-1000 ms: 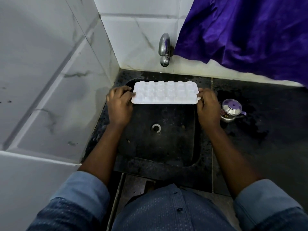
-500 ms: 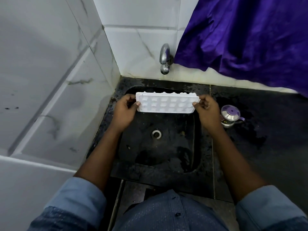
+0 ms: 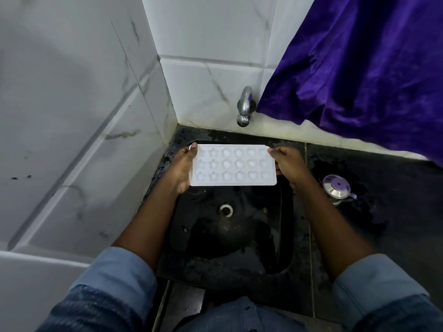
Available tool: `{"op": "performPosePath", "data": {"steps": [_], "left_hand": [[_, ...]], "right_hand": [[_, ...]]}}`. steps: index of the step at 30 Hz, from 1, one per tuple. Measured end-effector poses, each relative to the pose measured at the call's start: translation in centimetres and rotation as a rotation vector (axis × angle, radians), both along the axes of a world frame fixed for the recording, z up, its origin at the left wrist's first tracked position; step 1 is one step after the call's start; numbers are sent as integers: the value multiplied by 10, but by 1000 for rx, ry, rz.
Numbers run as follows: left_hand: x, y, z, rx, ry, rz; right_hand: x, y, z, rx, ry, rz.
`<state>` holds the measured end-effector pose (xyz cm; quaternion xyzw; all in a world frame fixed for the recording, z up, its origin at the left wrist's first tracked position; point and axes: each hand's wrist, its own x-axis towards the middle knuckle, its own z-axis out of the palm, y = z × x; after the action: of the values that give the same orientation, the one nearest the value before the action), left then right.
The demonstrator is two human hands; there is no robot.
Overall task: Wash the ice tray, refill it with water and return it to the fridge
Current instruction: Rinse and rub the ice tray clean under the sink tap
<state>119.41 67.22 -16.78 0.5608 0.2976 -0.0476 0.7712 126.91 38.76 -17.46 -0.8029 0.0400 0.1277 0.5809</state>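
The white ice tray (image 3: 233, 165) is held level over the back of the black sink (image 3: 230, 238), its star and heart shaped cups facing up. My left hand (image 3: 182, 168) grips its left short edge and my right hand (image 3: 287, 162) grips its right short edge. The steel tap (image 3: 244, 107) sticks out of the tiled wall just behind the tray; no water runs from it. I cannot tell whether the cups hold water.
A small steel pot with a purple lid (image 3: 336, 188) stands on the wet black counter (image 3: 383, 212) right of the sink. A purple cloth (image 3: 359, 68) hangs at the upper right. White tiled walls (image 3: 84, 116) close in the left and back. The drain (image 3: 226, 209) sits mid-sink.
The tray was upside down with its cup bottoms up; both hands have turned it over, so the open cups now face up. It stays over the back of the sink.
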Motion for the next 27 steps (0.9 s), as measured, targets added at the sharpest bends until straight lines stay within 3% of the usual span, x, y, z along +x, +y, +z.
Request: {"op": "performPosePath", "data": {"steps": [5, 11, 19, 24, 27], "left_hand": [[10, 12, 3, -142, 26, 27], [10, 38, 3, -218, -25, 68], [20, 49, 6, -269, -73, 51], [27, 37, 15, -331, -83, 56], [31, 32, 19, -328, -78, 34]], "right_hand": [[60, 31, 17, 23, 86, -38], [121, 80, 22, 85, 275, 90], [141, 99, 15, 362, 371, -26], [132, 96, 27, 279, 309, -80], [133, 94, 35, 84, 257, -46]]}}
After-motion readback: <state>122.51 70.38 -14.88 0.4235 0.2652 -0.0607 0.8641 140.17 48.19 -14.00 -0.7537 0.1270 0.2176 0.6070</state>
